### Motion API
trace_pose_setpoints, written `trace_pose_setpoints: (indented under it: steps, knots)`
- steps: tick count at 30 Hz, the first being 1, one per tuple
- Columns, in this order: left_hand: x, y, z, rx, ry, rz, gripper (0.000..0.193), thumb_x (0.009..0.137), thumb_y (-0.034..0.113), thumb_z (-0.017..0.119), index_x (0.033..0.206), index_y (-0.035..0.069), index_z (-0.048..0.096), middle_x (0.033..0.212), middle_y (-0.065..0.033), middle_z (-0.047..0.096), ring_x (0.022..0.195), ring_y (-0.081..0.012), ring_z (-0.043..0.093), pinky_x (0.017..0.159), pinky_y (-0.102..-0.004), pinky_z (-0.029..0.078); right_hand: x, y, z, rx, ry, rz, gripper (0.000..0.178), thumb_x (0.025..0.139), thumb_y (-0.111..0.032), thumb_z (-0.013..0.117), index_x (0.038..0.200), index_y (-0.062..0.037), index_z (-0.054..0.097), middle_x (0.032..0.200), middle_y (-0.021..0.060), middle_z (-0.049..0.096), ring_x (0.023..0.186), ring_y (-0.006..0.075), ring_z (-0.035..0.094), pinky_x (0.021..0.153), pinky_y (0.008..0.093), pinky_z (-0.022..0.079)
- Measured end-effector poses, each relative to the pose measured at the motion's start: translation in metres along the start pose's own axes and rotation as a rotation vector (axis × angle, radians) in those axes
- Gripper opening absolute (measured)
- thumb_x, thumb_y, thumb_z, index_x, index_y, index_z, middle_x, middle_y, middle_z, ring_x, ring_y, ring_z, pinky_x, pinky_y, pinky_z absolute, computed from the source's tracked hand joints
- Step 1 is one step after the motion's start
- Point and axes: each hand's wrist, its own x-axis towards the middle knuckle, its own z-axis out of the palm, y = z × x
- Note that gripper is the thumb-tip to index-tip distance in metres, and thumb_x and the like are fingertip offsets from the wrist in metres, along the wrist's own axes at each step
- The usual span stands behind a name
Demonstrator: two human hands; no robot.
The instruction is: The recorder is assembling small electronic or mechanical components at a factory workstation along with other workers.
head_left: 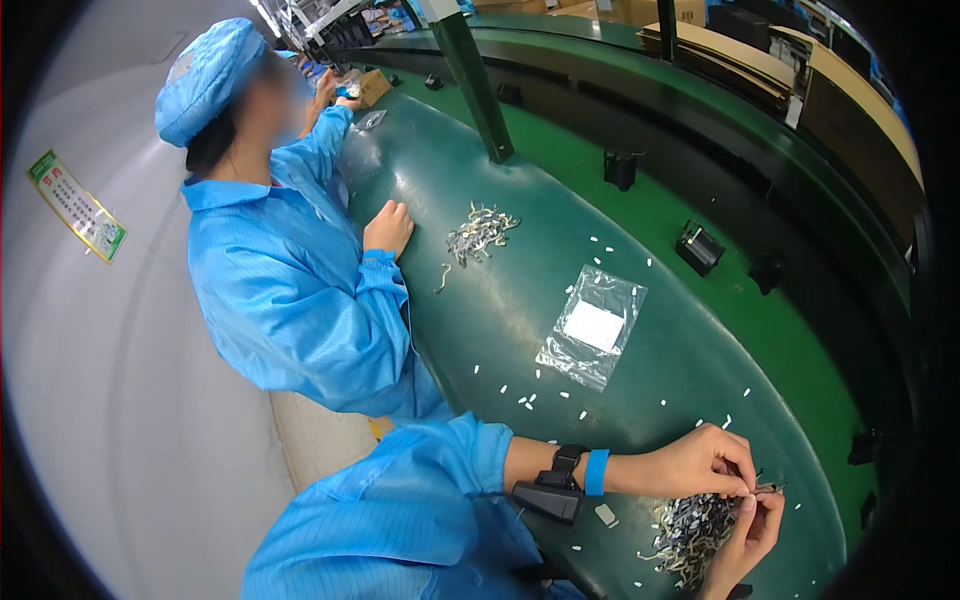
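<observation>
My left hand point(703, 464), with a black band and a blue strap on its wrist, pinches a short dark-and-light cable point(768, 489) between thumb and fingertips. Against it, at the same spot, the fingertips of my right hand point(752, 537) are closed on that cable too. Its far end sticks out past the fingers; the middle is hidden. Just below both hands lies a heap of short black, white and yellowish cables point(690, 535), partly covered by my right hand. Beside the heap, a small pale rectangular piece point(606, 515) rests on the green table point(470, 330).
A clear plastic bag with a white label point(593, 326) lies mid-table, small white pieces point(530, 402) scattered around it. Farther off sits another cable heap point(482, 234), near a co-worker in blue point(290, 270). Black parts point(699, 248) stand on the green conveyor; a dark post point(475, 90) rises nearby.
</observation>
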Motion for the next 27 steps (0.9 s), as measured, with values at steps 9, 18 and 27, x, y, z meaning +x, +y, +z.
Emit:
trace_pose_setpoints:
  steps: [9, 18, 27]
  knots:
    - [0.011, -0.006, 0.004, 0.516, 0.191, 0.363, 0.013, 0.087, 0.005, 0.078, 0.098, 0.001, 0.074, 0.095, -0.0092, 0.067, 0.085, -0.0226, 0.065, 0.071, -0.0318, 0.054, 0.003, -0.003, -0.008, -0.128, 0.085, 0.041, 0.004, 0.102, -0.003, 0.059, 0.098, -0.0022, 0.059, 0.095, 0.0014, 0.058, 0.086, 0.0089, 0.054, 0.077, 0.0235, 0.046]
    - [0.002, 0.0, 0.007, 0.922, 0.085, 0.516, 0.026, 0.074, -0.006, 0.081, 0.099, 0.002, 0.079, 0.091, -0.0083, 0.071, 0.075, -0.0222, 0.064, 0.064, -0.0331, 0.049, 0.005, -0.007, 0.003, 0.161, 0.0, 0.191, 0.008, 0.102, 0.0, 0.062, 0.109, 0.0037, 0.061, 0.095, 0.0062, 0.071, 0.091, 0.0103, 0.069, 0.079, 0.0241, 0.055]
    - [-0.002, 0.013, 0.0, 0.985, 0.128, 0.387, 0.022, 0.077, -0.001, 0.082, 0.098, 0.001, 0.077, 0.093, -0.0095, 0.072, 0.078, -0.0233, 0.065, 0.069, -0.0335, 0.051, 0.002, -0.011, 0.014, 0.061, -0.064, 0.101, 0.01, 0.096, 0.003, 0.067, 0.105, 0.0066, 0.063, 0.105, 0.0102, 0.065, 0.092, 0.0131, 0.067, 0.081, 0.0249, 0.055]
